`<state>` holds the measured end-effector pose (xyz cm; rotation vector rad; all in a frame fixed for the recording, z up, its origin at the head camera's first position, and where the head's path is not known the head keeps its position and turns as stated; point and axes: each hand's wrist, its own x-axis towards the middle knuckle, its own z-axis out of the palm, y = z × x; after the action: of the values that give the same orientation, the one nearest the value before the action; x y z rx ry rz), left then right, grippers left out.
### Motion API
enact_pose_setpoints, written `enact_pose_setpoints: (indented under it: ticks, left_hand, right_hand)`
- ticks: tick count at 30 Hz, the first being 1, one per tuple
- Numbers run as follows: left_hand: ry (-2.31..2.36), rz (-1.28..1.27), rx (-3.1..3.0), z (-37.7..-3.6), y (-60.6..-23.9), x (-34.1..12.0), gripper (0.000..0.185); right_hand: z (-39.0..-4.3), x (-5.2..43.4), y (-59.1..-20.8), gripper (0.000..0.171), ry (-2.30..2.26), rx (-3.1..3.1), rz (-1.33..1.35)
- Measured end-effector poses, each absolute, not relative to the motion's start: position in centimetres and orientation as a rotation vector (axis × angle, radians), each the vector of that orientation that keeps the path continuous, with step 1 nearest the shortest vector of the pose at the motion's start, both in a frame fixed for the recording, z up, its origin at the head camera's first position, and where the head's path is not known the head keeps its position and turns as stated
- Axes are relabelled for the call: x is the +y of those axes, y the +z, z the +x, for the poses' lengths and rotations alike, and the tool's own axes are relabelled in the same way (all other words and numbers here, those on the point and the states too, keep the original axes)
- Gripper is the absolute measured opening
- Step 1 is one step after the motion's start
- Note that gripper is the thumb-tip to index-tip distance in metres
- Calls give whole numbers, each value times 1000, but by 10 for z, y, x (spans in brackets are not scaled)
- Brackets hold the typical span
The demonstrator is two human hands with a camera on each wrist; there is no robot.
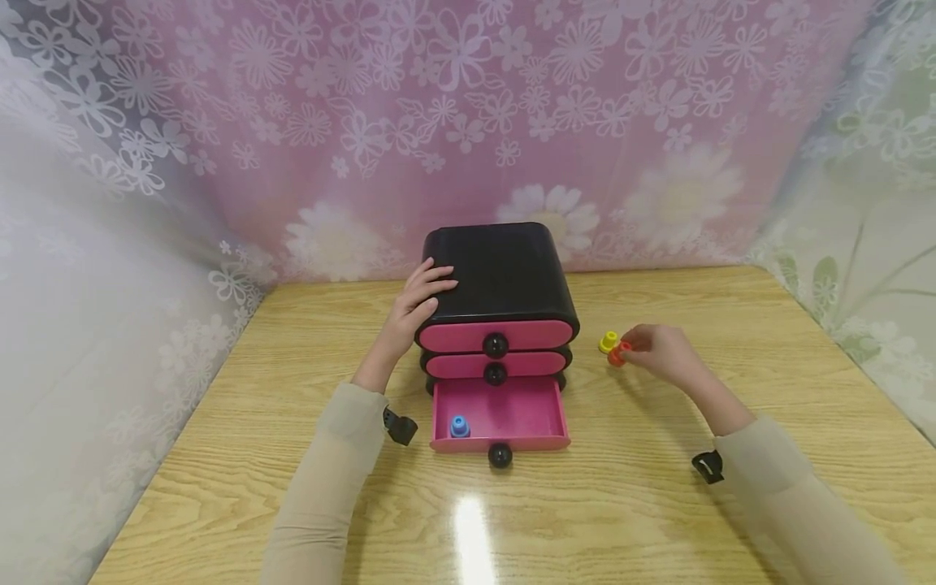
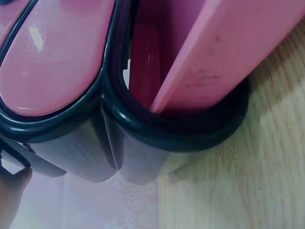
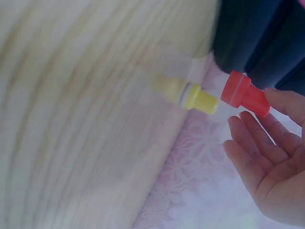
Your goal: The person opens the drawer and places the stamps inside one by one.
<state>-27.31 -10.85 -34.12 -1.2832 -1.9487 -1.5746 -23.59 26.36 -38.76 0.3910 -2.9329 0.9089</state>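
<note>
I am watching the left hand [image 1: 418,302] resting at the center of the head view, its fingers lying straight and relaxed on the top left corner of the black drawer chest [image 1: 504,276]; its grip is holding nothing, only pressing on the lid. In the left wrist view I am seeing just a fingertip [image 2: 13,191] at the lower left edge, touching the dark shell [image 2: 138,157] of the chest.

The chest is standing in the middle of the wooden table [image 1: 658,504], with two pink drawers closed and the bottom drawer [image 1: 500,416] pulled out toward the lower part of the frame. A small blue peg [image 1: 458,426] is standing upright in that drawer's left corner.

To the right of the chest, the right hand [image 1: 661,353] is pinching a red peg [image 1: 619,353] at its fingertips, so its grip is narrow and closed round that piece. In the right wrist view the red peg [image 3: 245,95] is sitting in the upper right, held at one end by the index finger, with the other fingers [image 3: 257,143] spread loosely below it. A yellow peg [image 1: 608,341] is standing on the table just beside the red one; whether the two are touching I cannot tell.
</note>
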Motion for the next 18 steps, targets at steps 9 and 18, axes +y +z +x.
enact_pose_setpoints:
  ticks: [9, 18]
  left_hand:
    - [-1577, -1274, -1960, -272, -340, -109, 34]
    - [-1570, -1278, -1960, -271, -340, -109, 33]
  right_hand:
    - [-213, 250, -379, 22, 996, -2854, 458]
    - [-196, 228, -373, 21, 1061, -2785, 557]
